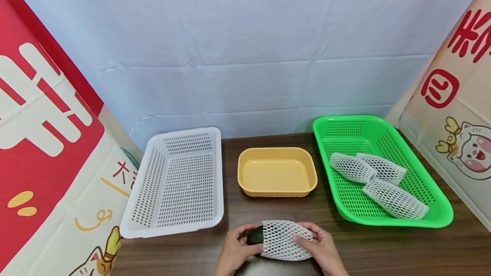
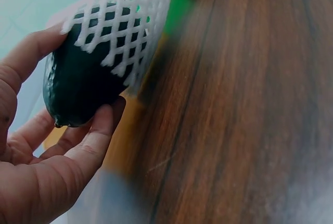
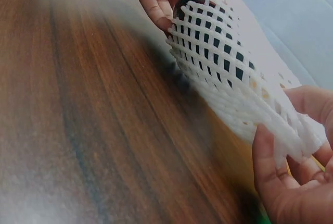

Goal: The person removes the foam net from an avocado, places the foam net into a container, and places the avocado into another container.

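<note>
A dark green, smooth, oval fruit (image 2: 78,86), its exact kind unclear, sits partly inside a white foam net sleeve (image 1: 285,240). Its bare end, with a small nub, sticks out of the sleeve on the left. My left hand (image 1: 237,248) holds that end between thumb and fingers; in the left wrist view the thumb lies at the net's edge. My right hand (image 1: 320,246) pinches the other end of the sleeve. There the net looks slack, and the right wrist view shows the fruit (image 3: 208,39) only in the far part of it.
A white perforated basket (image 1: 220,173) stands at the left. A yellow tray (image 1: 278,171) sits mid-table beyond my hands. To the right, a green basket (image 1: 395,139) carries three white foam net sleeves (image 1: 397,199). Cloth walls (image 1: 245,54) close off the back and sides.
</note>
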`<state>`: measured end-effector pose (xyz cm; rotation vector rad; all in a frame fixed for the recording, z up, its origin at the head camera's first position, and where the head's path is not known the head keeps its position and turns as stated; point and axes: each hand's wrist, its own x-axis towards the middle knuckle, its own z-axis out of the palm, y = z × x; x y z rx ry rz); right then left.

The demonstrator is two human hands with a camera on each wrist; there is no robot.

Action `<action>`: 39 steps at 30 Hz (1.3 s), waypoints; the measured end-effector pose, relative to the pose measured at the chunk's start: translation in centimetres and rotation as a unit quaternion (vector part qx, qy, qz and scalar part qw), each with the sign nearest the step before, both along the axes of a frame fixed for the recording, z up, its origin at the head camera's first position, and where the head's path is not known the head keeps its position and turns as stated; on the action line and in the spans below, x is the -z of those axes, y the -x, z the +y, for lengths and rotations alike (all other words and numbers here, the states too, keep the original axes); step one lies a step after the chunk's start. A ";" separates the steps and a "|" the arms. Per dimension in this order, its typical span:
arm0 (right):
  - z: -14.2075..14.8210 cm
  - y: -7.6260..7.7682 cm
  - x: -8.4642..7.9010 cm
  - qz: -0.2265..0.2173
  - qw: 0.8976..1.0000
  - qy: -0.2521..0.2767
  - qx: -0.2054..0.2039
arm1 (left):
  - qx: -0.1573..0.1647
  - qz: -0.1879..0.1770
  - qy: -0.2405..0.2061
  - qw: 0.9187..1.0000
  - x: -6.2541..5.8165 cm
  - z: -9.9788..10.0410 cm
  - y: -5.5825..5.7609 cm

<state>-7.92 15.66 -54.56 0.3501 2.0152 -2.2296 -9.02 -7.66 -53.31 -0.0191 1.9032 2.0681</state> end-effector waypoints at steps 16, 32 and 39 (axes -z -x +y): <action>0.9 -0.3 -0.5 0.025 0.999 -0.021 -0.030 | 0.051 0.043 0.045 0.997 0.6 0.0 -0.1; 1.5 -0.4 -0.2 0.048 0.999 0.005 0.011 | -0.007 0.020 0.067 0.998 -1.3 0.3 -0.5; 2.2 -0.4 -0.6 0.036 0.998 -0.020 0.053 | -0.027 0.028 0.052 0.998 -2.6 -0.6 -0.9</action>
